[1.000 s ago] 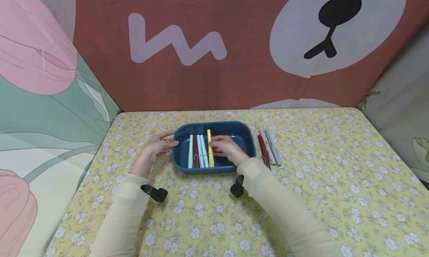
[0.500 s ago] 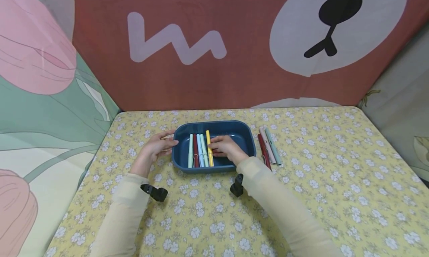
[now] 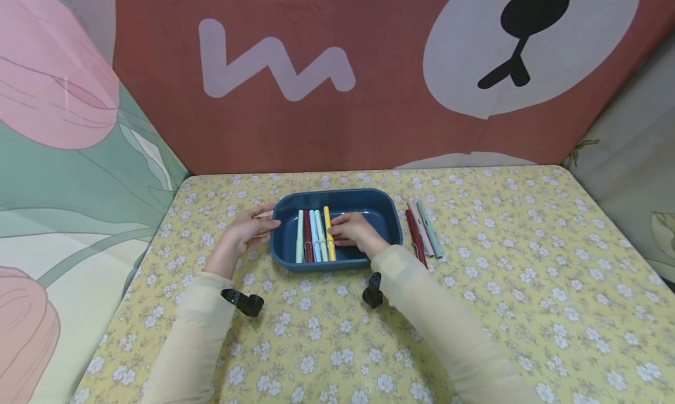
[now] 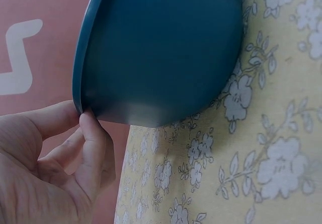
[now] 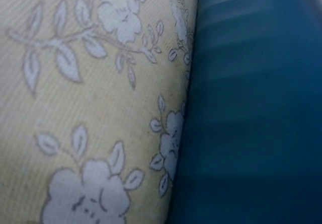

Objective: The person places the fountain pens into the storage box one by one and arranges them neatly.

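My left hand grips the tray, likely steadying it, as my right hand pinches a yellow pen

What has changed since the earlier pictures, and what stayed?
The yellow pen has shifted slightly left, mostly at its far end, toward the row of pens in the blue tray. No grip changed: the right hand holds that pen and the left hand the tray; the three pens outside stay put.

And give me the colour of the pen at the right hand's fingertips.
The pen is yellow; it shows best in the head view.
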Demonstrator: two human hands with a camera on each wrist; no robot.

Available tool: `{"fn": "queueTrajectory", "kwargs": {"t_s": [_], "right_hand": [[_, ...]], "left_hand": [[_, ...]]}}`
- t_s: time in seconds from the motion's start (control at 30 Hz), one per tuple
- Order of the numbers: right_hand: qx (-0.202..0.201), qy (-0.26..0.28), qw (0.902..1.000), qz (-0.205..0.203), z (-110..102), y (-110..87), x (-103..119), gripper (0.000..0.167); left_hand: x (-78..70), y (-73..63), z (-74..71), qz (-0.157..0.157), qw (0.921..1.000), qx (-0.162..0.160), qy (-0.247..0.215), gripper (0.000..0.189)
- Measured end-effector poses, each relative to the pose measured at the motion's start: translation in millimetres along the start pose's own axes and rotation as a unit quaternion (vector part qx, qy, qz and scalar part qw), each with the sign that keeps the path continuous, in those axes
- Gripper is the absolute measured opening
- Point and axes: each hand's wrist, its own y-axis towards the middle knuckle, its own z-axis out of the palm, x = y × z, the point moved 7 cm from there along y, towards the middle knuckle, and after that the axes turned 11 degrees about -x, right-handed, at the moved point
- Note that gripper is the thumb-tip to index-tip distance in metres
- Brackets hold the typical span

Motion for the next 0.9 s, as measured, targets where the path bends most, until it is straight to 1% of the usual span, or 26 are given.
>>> {"fn": "queueTrajectory", "kwargs": {"t_s": [0.23,0.33,0.5,0.63,0.9], "right_hand": [[-0.018,-0.032,0.9989,-0.031,-1,1.7,1,0.029],[-0.022,-0.037,0.9985,-0.033,-1,5.9,0,0.026],[-0.022,-0.047,0.998,-0.037,-1,11.8,-2,0.022],[-0.032,-0.054,0.9975,-0.031,-2,7.4,-1,0.024],[-0.038,-0.06,0.9967,-0.039,-3,-0.9,3,0.026]], "left_hand": [[-0.1,-0.7,0.3,0.001,1.0,-0.005,0.0,0.061],[-0.5,-0.4,0.1,0.003,1.0,-0.006,0.001,0.061],[-0.1,0.4,0.3,0.007,0.9999,0.003,0.007,0.062],[0.6,1.2,0.2,0.008,0.9999,0.005,0.01,0.062],[0.6,1.3,0.3,0.008,0.9999,0.002,0.009,0.062]]}}
